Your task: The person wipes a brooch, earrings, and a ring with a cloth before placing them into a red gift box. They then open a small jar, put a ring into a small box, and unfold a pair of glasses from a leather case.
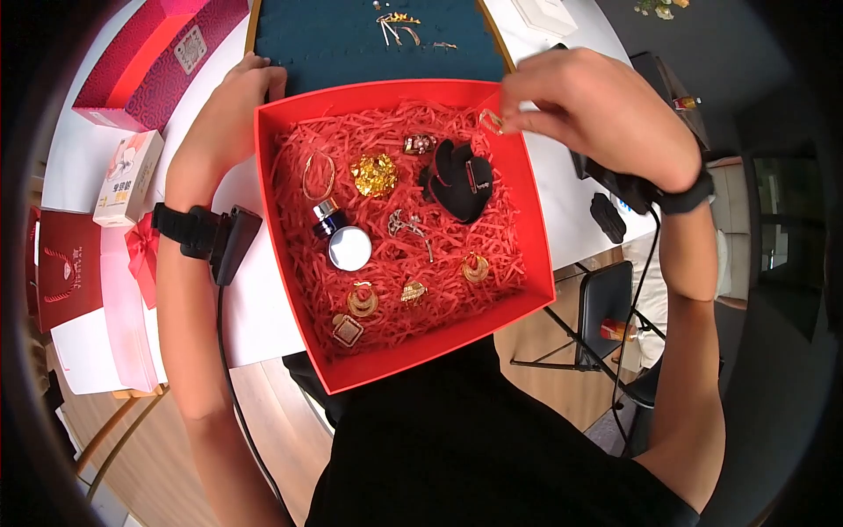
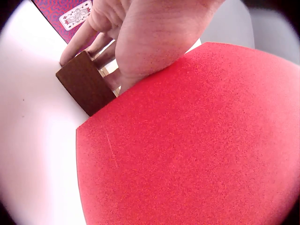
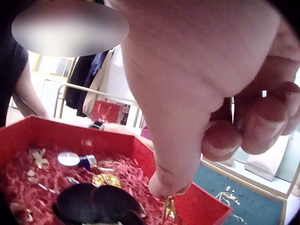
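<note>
A red box (image 1: 303, 351) filled with shredded red paper holds several gold pieces, a gold flower-like ornament (image 1: 374, 175), a black ornament (image 1: 463, 182) and a blue jar with a white round top (image 1: 349, 249). Over its upper right corner my right hand (image 1: 606, 110) pinches a gold loop-shaped piece (image 1: 491, 122) between thumb and finger; the right wrist view shows its gold part (image 3: 169, 210) under the fingertip. My left hand (image 1: 233, 110) grips the wooden edge (image 2: 86, 84) of the blue-green tray (image 1: 325, 53), beyond the box's upper left corner.
Small gold and silver pieces (image 1: 399, 31) lie on the tray. To the left stand a purple-and-red box (image 1: 158, 75), a white carton (image 1: 127, 178) and a red bag (image 1: 70, 263). A black object (image 1: 608, 218) sits at the table's right, with a folding chair (image 1: 606, 303) beyond.
</note>
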The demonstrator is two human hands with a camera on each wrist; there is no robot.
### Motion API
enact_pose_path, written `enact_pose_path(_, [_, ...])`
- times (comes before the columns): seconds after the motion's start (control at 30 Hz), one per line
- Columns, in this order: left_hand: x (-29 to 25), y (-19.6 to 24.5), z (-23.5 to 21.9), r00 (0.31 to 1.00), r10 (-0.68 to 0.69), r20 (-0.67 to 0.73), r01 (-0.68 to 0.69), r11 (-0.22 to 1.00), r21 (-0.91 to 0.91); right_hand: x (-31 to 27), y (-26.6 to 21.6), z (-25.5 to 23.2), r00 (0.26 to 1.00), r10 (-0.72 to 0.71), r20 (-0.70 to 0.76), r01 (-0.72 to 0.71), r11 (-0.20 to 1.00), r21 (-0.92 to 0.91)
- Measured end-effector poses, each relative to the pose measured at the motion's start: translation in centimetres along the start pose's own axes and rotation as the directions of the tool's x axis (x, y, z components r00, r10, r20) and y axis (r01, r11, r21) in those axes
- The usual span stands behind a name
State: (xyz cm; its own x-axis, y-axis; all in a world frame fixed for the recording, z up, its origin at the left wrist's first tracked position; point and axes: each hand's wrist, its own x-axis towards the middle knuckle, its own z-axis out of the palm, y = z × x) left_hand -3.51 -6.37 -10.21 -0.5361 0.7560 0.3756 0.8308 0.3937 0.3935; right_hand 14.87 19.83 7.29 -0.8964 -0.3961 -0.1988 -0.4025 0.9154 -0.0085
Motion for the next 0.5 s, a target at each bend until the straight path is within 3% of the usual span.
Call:
enact_pose_path(0.07, [-0.1,0.2,0.0,1.0,-0.021,0.001,0.021,1.0,-0.02,1.0,1.3,1.7,0.997,-0.041,-0.064,0.032,0.989,-0.143])
enact_pose_path(0.13, [-0.2,0.3,0.2,0.997,0.021,-0.074,-0.022,1.0,-0.005,1.3,1.5,2.3,0.996,-0.045,-0.076,0.039,0.996,-0.08])
enact_pose_path(0.17, [-0.1,0.2,0.2,0.997,0.016,-0.077,-0.016,1.0,-0.003,1.4,1.3,2.3,0.999,-0.041,0.007,0.042,0.995,-0.086])
enact_pose_path(0.2, [0.0,0.0,0.2,0.999,-0.009,-0.031,0.008,1.0,-0.007,1.5,1.0,2.4,0.995,-0.038,0.091,0.046,0.995,-0.091])
enact_pose_path(0.37, [0.1,0.7,-0.4,0.991,-0.084,0.102,0.084,0.996,0.002,2.7,0.9,3.3,0.996,-0.05,0.08,0.06,0.99,-0.126])
enact_pose_path(0.43, [-0.2,1.0,-0.3,0.999,-0.042,-0.026,0.043,0.999,0.006,3.5,1.0,3.7,0.993,-0.032,0.113,0.05,0.986,-0.159])
enact_pose_path(0.5, [-0.2,0.9,-0.1,0.999,-0.035,-0.031,0.035,0.999,-0.005,3.7,0.6,4.1,0.993,-0.032,0.114,0.059,0.97,-0.235])
